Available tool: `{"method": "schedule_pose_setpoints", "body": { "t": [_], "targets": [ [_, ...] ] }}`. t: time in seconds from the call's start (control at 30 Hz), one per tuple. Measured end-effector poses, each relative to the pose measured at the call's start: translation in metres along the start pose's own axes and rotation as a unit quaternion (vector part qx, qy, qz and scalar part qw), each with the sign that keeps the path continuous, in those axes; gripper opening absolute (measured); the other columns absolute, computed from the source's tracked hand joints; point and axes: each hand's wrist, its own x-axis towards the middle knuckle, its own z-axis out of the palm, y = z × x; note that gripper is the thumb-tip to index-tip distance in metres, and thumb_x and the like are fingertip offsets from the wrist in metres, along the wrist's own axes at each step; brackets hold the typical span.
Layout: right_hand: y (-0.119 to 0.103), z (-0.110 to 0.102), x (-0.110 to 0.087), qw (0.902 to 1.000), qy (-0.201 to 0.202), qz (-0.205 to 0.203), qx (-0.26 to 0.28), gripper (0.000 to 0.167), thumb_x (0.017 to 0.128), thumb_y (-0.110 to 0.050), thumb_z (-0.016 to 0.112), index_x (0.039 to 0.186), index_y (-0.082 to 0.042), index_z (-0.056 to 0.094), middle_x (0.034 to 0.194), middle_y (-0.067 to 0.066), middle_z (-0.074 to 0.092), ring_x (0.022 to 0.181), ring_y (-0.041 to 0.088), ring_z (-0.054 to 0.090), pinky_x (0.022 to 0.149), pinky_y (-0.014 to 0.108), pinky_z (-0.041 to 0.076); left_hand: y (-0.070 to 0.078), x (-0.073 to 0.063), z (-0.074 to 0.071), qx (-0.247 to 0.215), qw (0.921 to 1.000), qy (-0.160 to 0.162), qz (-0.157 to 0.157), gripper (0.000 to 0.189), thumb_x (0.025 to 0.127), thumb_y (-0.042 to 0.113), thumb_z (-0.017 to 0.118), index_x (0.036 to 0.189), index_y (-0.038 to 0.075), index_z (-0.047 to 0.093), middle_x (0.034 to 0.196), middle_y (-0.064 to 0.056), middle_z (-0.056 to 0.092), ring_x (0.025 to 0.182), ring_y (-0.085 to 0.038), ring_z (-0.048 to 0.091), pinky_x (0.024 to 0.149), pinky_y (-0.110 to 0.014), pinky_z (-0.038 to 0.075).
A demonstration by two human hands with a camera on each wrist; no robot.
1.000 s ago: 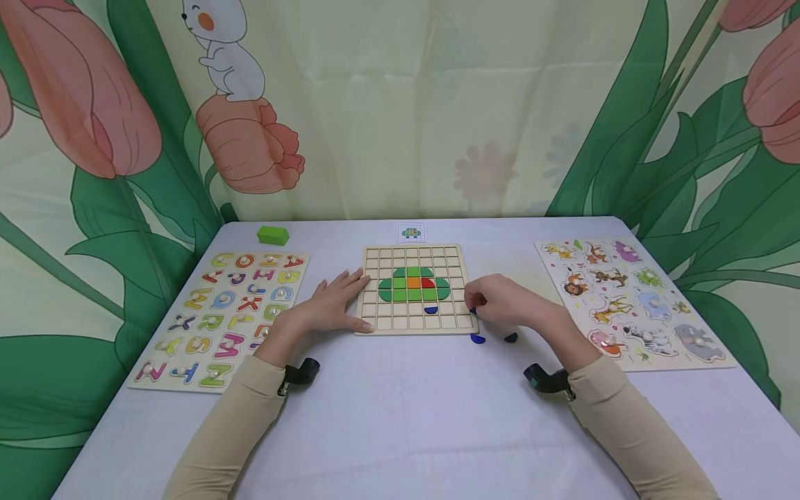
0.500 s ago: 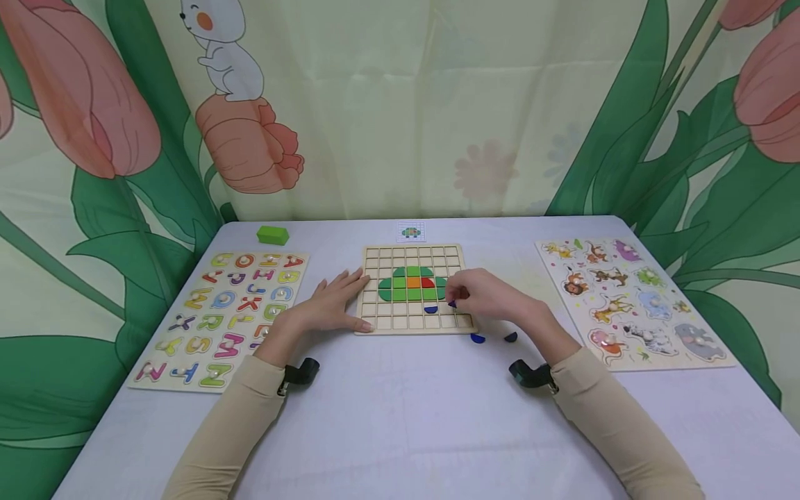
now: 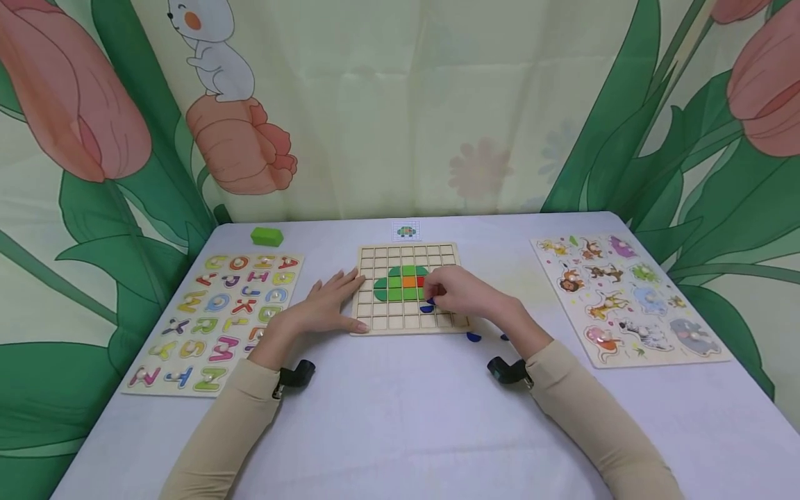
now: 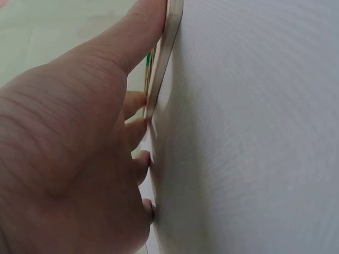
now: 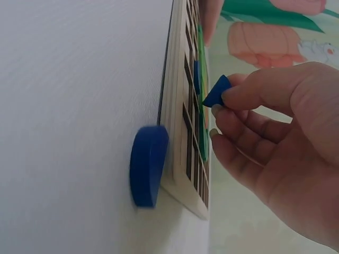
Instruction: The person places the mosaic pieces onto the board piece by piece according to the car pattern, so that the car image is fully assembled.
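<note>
In the head view my left hand [image 3: 325, 305] lies with fingers spread at the left edge of a wooden grid board [image 3: 375, 322], its fingertips and thumb on the rim. My right hand [image 3: 462, 288] is over the board's right half and pinches a small blue piece [image 5: 217, 91] between thumb and fingertips, a pointed corner toward the grid. Just below it, a blue half-round piece [image 3: 427, 310] sits in the grid. Green squares and rounded pieces [image 3: 395, 294] with an orange square [image 3: 409, 282] and a red piece [image 3: 420, 281] form a shape there, partly hidden by my right hand.
Two loose blue pieces [image 3: 473, 337] lie off the board's front right corner. A small pattern card [image 3: 406, 231] lies behind the board, and a green block [image 3: 267, 237] at back left. A letter puzzle [image 3: 221, 326] is on the left, an animal puzzle [image 3: 625, 292] on the right.
My right hand has moved left from the board's right edge to over the grid, carrying the blue piece beside the half-round one. My left hand stays at the left edge.
</note>
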Motion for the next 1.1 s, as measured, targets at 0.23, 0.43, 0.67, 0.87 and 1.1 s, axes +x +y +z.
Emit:
{"method": "schedule_pose_setpoints", "body": {
  "t": [0.23,0.43,0.67,0.87,1.1],
  "targets": [
    [-0.005,0.003,0.009,0.9999,0.003,-0.008,-0.014,0.022,0.087,0.005,0.057,0.085,-0.012,0.070,0.081,0.000,0.062,0.080,0.018,0.054,0.069,0.028,0.045,0.000,0.001,-0.001,-0.001,1.0000,0.000,0.004,0.109,0.077,0.065,0.074,0.160,0.021,0.020,0.170,0.001,0.007,0.157,-0.032,0.001,0.122,-0.065,0.001],
    [-0.004,0.006,0.010,0.9998,0.011,-0.008,-0.016,0.023,0.088,0.006,0.057,0.084,-0.012,0.071,0.083,0.000,0.065,0.080,0.017,0.055,0.070,0.026,0.046,0.002,0.001,-0.002,-0.002,1.0000,-0.001,0.004,0.109,0.077,0.065,0.074,0.160,0.021,0.019,0.170,0.001,0.006,0.157,-0.031,0.000,0.122,-0.064,0.001],
    [-0.006,0.008,0.010,0.9990,0.020,-0.017,-0.037,0.020,0.091,0.001,0.060,0.086,-0.011,0.075,0.088,-0.001,0.070,0.081,0.016,0.058,0.073,0.027,0.051,0.001,0.001,-0.002,-0.003,1.0000,0.000,0.002,0.110,0.076,0.065,0.075,0.160,0.021,0.020,0.170,0.001,0.006,0.157,-0.031,0.000,0.122,-0.064,0.000],
    [-0.007,0.012,0.010,0.9981,0.025,-0.018,-0.053,0.019,0.091,-0.001,0.062,0.089,-0.011,0.078,0.092,0.000,0.071,0.086,0.015,0.059,0.078,0.029,0.053,0.000,0.000,0.000,-0.003,1.0000,-0.001,-0.001,0.109,0.077,0.065,0.074,0.160,0.022,0.018,0.170,0.001,0.006,0.157,-0.030,0.000,0.123,-0.064,0.000],
    [-0.010,0.013,0.008,0.9987,0.026,0.000,-0.043,0.019,0.092,-0.002,0.062,0.089,-0.011,0.078,0.092,0.000,0.072,0.085,0.016,0.059,0.077,0.028,0.053,0.002,-0.001,-0.001,-0.004,1.0000,-0.002,-0.001,0.109,0.077,0.064,0.074,0.160,0.021,0.018,0.170,0.001,0.006,0.157,-0.030,0.000,0.123,-0.064,0.000]
  ]
}}
